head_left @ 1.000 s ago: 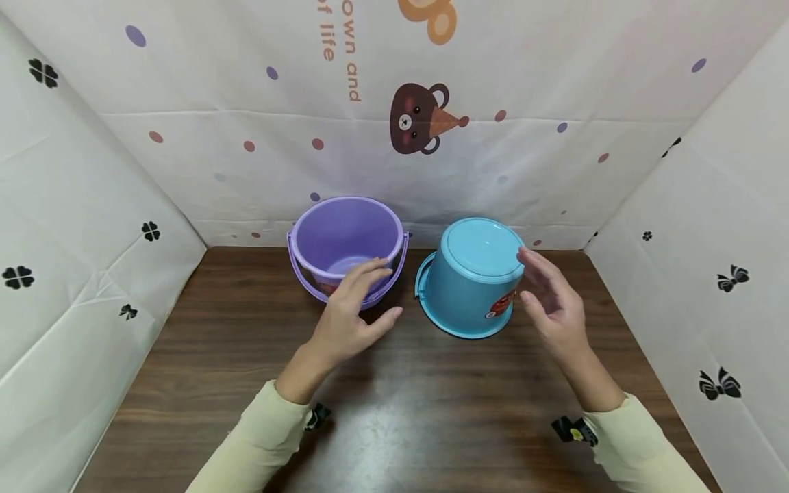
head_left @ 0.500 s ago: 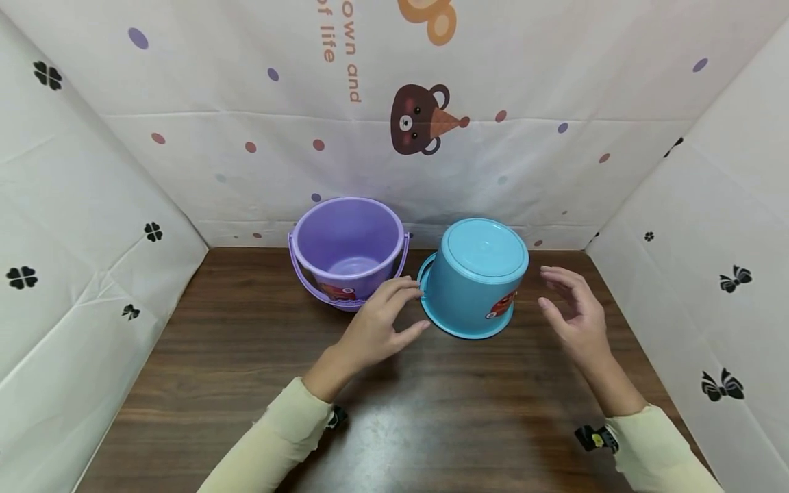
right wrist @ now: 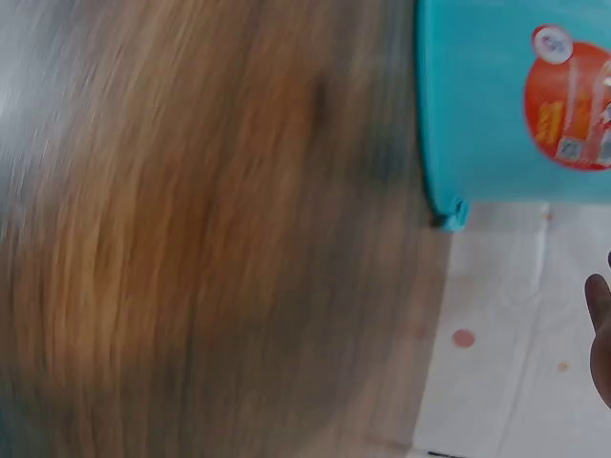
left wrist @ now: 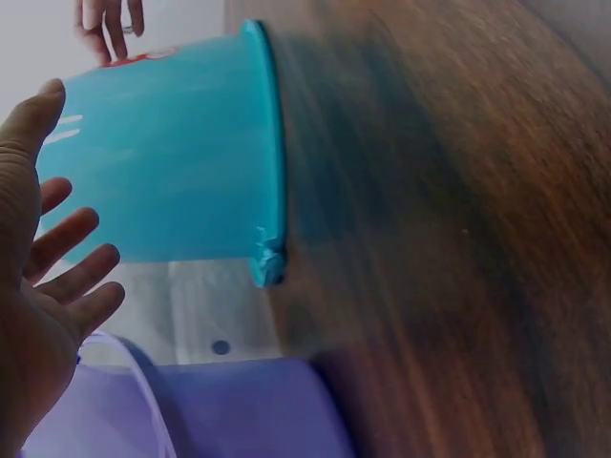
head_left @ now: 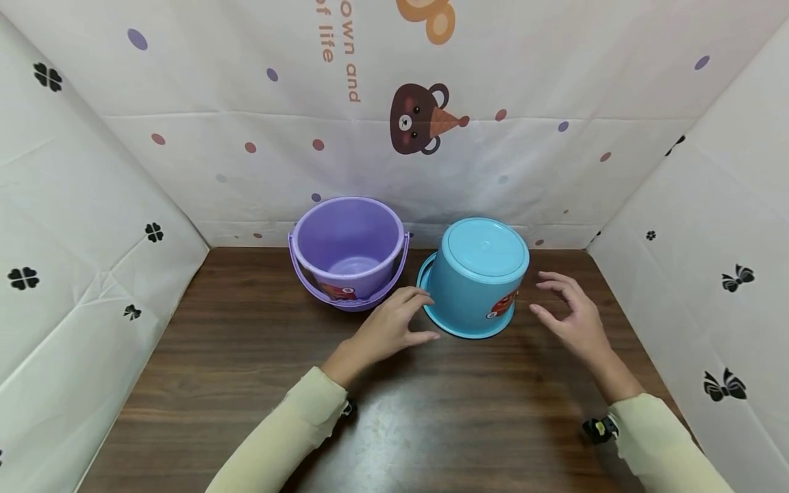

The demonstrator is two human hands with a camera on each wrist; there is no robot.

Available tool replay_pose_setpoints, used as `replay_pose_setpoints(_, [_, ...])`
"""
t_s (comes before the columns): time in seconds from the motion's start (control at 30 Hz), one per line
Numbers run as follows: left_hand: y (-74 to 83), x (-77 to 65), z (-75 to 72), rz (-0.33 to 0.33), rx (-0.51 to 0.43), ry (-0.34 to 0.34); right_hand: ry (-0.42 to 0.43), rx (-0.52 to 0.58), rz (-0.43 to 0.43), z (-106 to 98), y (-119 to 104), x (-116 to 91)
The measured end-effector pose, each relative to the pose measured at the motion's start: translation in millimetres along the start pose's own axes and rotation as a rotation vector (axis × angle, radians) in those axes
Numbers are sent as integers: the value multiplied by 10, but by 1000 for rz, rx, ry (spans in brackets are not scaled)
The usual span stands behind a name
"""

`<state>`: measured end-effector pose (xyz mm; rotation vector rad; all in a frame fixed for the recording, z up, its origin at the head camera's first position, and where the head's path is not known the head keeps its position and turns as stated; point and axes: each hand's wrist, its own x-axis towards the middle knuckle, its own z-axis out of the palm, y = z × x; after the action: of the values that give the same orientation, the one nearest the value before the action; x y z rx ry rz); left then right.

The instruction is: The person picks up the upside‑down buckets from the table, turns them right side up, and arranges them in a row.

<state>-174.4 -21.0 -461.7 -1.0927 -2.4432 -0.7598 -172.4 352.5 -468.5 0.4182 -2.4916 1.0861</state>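
A blue bucket (head_left: 474, 294) stands upside down on the brown table, its base facing up and a red label on its side. Left of it a purple bucket (head_left: 348, 239) stands upright with its handle hanging down in front. My left hand (head_left: 391, 325) is at the blue bucket's left side, fingertips near its rim, thumb apart from the fingers. To the right of the blue bucket, my right hand (head_left: 573, 318) hovers with fingers bent and a gap to the bucket. Neither hand holds anything. In the left wrist view the blue bucket (left wrist: 172, 162) lies beyond the left fingers.
The wooden table (head_left: 431, 424) ends at a white printed cloth wall (head_left: 246, 185) behind the buckets. More white cloth (head_left: 709, 274) stands along the right side and the left side.
My left hand has moved right, from in front of the purple bucket to the blue bucket's left side. My right hand has drawn away from the blue bucket, rightward and slightly down. Both buckets stay put.
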Motion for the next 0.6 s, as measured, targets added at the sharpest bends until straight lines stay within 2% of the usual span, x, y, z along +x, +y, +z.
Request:
replay_pose_setpoints(0.17, [-89,14,120,-17,30,-62,-116,-81,56,19,186,27])
replay_pose_setpoints(0.3, [-156,14,200,-32,60,-100,-211,-117,64,33,287,47])
replay_pose_setpoints(0.53, [-289,26,311,28,137,-153,-344,-222,43,82,434,85])
replay_pose_setpoints(0.6, [-301,33,324,28,164,-181,-376,-245,38,100,459,107])
